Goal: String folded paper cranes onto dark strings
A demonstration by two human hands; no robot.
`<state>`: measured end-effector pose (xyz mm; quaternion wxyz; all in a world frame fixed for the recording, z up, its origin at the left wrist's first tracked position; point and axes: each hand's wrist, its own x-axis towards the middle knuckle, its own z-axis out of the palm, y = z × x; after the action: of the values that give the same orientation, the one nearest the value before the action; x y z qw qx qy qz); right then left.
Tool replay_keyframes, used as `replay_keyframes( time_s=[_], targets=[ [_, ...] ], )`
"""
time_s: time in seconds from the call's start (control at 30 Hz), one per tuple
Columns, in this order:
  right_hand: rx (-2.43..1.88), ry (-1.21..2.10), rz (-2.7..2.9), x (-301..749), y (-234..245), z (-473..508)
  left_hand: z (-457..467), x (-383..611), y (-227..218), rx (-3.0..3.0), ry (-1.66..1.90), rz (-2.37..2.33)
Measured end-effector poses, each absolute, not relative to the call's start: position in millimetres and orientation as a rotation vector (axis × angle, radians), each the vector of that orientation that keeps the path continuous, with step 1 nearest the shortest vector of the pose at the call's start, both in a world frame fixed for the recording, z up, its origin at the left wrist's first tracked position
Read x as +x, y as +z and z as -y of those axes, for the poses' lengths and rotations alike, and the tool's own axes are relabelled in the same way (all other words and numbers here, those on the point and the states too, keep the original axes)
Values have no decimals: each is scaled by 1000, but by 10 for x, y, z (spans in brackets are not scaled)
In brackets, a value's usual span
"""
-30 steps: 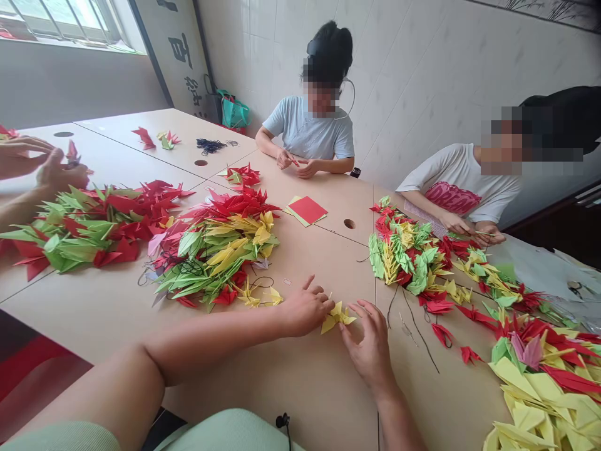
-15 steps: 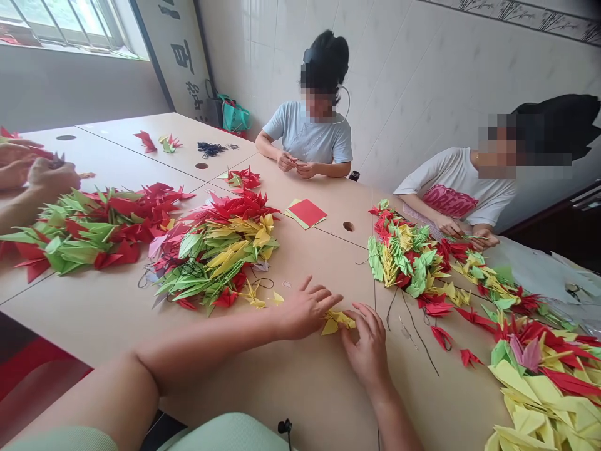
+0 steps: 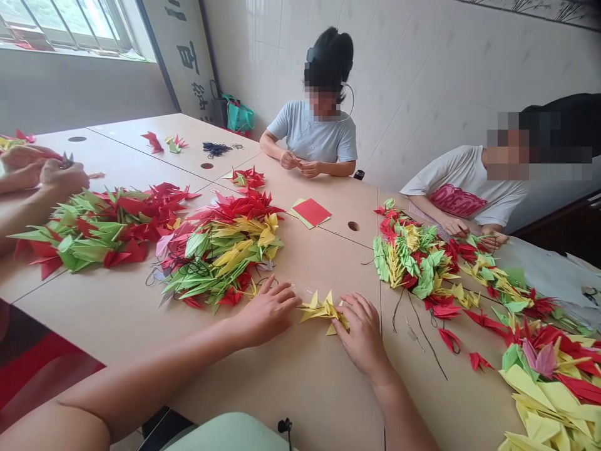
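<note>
A small bunch of yellow paper cranes (image 3: 319, 310) lies on the table in front of me, pointed tips sticking up. My right hand (image 3: 362, 329) has its thumb and fingers closed around the right end of the bunch. To its left, my left hand (image 3: 272, 311) stretches its fingers toward the cranes, palm down over the table. Whether its fingertips touch the paper I cannot tell. Behind that hand sits a heap of red, green and yellow cranes (image 3: 225, 241). Part of another yellow crane shows just above my left wrist.
Red and green cranes (image 3: 101, 232) pile up at left, near another person's hands holding scissors (image 3: 67, 161). Two people sit across the table. Square paper sheets (image 3: 312, 213) lie mid-table. On the right are strung cranes (image 3: 408, 247), a dark thread (image 3: 429, 344) and yellow cranes (image 3: 549, 401).
My left hand has moved left, away from the yellow cranes, exposing more of them. My right hand stays at their right end. The view has shifted slightly.
</note>
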<state>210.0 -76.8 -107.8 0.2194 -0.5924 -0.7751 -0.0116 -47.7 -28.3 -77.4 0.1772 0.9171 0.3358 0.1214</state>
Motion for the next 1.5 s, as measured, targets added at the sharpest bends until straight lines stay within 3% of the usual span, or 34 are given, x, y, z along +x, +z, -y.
replay_keyframes(
  time_s=[0.73, 1.5],
  targets=[
    [-1724, -5, 2218, 1930, -873, 774, 293, -500, -721, 2598, 309, -1007],
    [-1558, 94, 2336, 1396, -784, 644, 337, -784, -989, 2453, 581, -1116]
  ],
)
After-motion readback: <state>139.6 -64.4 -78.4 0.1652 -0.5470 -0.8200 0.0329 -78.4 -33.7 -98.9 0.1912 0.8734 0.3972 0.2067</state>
